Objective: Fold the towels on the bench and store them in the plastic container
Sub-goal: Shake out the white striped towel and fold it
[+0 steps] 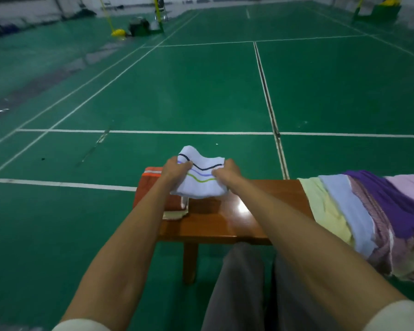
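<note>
We found the bench (pixel 227 220) to be brown wood with a glossy, lacquered finish that threw back a bright glare. The white towel (pixel 200 180) was soft matt cloth carrying wavy dark, purple and green stripes, and it was gripped by the left hand (pixel 175 169) and the right hand (pixel 226 174). The orange towel (pixel 151 185) looked like matt woven cloth. The pile of towels (pixel 368 218) in yellow, blue, mauve and purple was likewise matt fabric, rumpled. The green floor (pixel 177 91) appeared smooth with a faint sheen.
</note>
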